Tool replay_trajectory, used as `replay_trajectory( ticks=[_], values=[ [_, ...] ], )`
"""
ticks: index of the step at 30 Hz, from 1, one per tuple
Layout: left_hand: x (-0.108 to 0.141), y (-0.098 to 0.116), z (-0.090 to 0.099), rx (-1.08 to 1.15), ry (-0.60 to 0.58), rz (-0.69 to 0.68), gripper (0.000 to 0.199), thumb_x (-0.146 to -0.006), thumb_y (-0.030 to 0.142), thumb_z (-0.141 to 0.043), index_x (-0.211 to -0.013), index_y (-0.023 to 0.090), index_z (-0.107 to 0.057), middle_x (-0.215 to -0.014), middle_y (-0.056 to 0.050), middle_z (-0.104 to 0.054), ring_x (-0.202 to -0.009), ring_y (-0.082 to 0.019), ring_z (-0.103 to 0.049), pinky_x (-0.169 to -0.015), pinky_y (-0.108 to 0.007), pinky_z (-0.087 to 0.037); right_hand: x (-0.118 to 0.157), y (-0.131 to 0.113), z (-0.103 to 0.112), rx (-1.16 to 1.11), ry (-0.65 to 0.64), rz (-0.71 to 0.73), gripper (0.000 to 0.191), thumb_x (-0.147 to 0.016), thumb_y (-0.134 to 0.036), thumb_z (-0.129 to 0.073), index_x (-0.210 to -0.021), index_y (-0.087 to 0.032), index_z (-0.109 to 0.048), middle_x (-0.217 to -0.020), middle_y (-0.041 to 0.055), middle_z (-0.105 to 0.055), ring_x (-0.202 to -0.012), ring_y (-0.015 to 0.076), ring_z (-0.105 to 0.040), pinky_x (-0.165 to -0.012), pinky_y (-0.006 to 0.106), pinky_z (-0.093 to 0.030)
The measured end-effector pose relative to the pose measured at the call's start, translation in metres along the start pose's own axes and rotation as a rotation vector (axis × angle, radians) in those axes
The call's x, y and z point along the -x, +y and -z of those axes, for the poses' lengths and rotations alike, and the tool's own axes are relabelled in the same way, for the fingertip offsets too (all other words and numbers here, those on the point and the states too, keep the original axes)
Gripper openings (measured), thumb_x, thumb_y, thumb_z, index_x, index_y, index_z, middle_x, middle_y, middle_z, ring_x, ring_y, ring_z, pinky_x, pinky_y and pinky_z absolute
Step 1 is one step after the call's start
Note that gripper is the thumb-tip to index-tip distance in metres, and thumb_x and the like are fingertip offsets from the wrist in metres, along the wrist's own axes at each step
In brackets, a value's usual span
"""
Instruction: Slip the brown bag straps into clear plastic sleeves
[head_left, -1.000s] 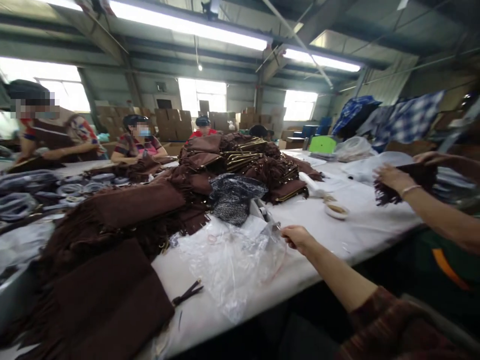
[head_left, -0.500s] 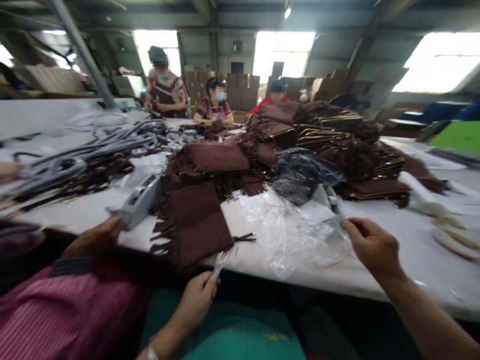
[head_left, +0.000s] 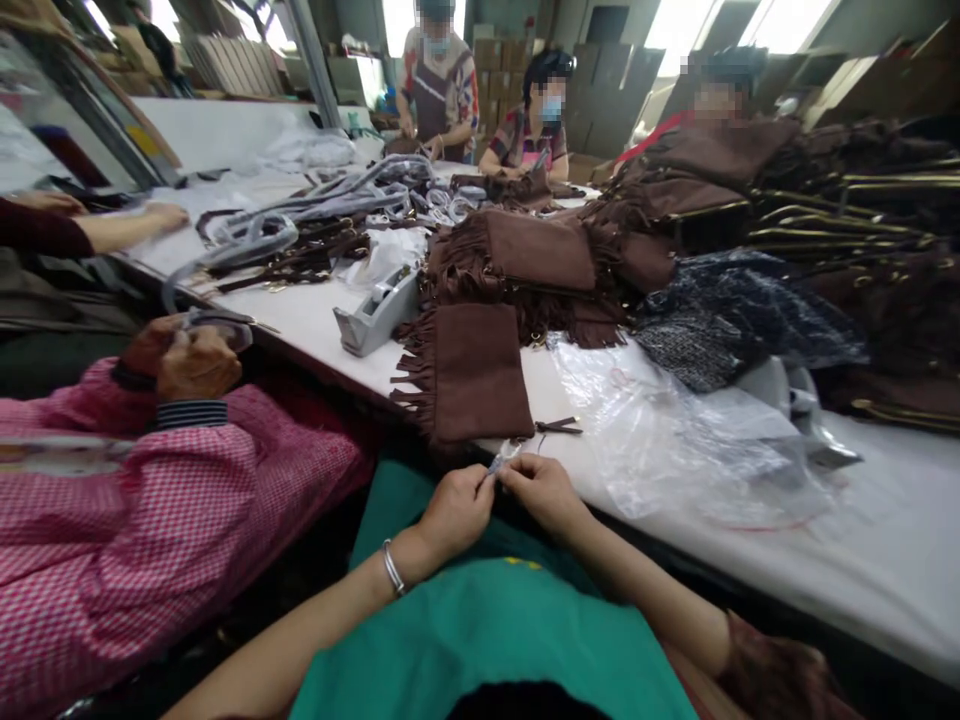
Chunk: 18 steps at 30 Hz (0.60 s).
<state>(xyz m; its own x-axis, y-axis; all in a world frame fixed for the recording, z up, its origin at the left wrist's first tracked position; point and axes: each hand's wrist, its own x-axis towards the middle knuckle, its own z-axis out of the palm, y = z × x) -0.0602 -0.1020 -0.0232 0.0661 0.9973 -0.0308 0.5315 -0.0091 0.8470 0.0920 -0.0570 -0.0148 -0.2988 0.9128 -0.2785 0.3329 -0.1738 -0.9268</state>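
A brown fringed bag lies flat at the table's front edge, its dark zip pull pointing right. Just below its lower right corner, my left hand pinches a metal clasp wrapped in clear plastic. My right hand meets it there, thumb and finger closed on the wrapped clasp from the right. Any small piece between those fingertips is too small to make out. To the right of the bag spreads crumpled clear plastic.
A grey tape dispenser stands left of the bag; another sits among plastic at right. Piled brown bags and wrapped straps cover the table behind. At left, a co-worker's hands work close by; other people sit or stand across.
My right hand has left the right-hand tape dispenser and come in to the clasp beside my left hand. The view has swung left; the neighbour's hand has left the grey dispenser.
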Motion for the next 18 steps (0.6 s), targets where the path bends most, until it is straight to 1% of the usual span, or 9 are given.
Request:
replay_trajectory(
  ticks=[3,9,12,18],
  values=[
    [0.001,-0.002,0.001,-0.02,-0.003,-0.018,0.033,-0.092,0.033,-0.04,-0.07,0.016,-0.058,-0.064,-0.002,-0.057,-0.057,-0.012,-0.046,-0.056,-0.027,-0.029,-0.001,0.006,0.001,-0.012,0.021,-0.041,0.027,-0.075,-0.041,-0.064,-0.062,-0.017,-0.061,-0.056,-0.0016,-0.056,-0.051,0.0109,-0.045,-0.048,0.022,-0.034],
    [-0.002,-0.004,0.005,-0.005,-0.029,-0.029,0.031,-0.091,0.032,-0.042,-0.068,0.017,-0.056,-0.063,-0.001,-0.056,-0.057,-0.012,-0.046,-0.056,-0.026,-0.029,-0.002,0.011,-0.002,-0.072,0.011,-0.089,0.029,-0.074,-0.044,-0.065,-0.063,-0.017,-0.061,-0.055,-0.0025,-0.054,-0.049,0.0098,-0.043,-0.047,0.022,-0.032],
    [-0.004,-0.002,0.008,0.071,-0.056,0.021,0.033,-0.09,0.035,-0.043,-0.067,0.016,-0.056,-0.061,0.0,-0.054,-0.057,-0.012,-0.045,-0.055,-0.026,-0.029,-0.003,0.009,-0.005,-0.076,0.018,-0.106,0.029,-0.074,-0.043,-0.066,-0.065,-0.016,-0.061,-0.056,-0.0023,-0.054,-0.05,0.0096,-0.042,-0.047,0.022,-0.032],
    [-0.007,0.0,0.012,0.288,-0.135,0.192,0.036,-0.089,0.04,-0.044,-0.064,0.016,-0.055,-0.056,0.003,-0.049,-0.052,-0.01,-0.042,-0.053,-0.024,-0.032,0.001,0.002,-0.002,-0.09,0.016,-0.113,0.028,-0.073,-0.042,-0.067,-0.064,-0.016,-0.059,-0.053,-0.0035,-0.051,-0.049,0.0086,-0.039,-0.046,0.022,-0.029]
  ],
)
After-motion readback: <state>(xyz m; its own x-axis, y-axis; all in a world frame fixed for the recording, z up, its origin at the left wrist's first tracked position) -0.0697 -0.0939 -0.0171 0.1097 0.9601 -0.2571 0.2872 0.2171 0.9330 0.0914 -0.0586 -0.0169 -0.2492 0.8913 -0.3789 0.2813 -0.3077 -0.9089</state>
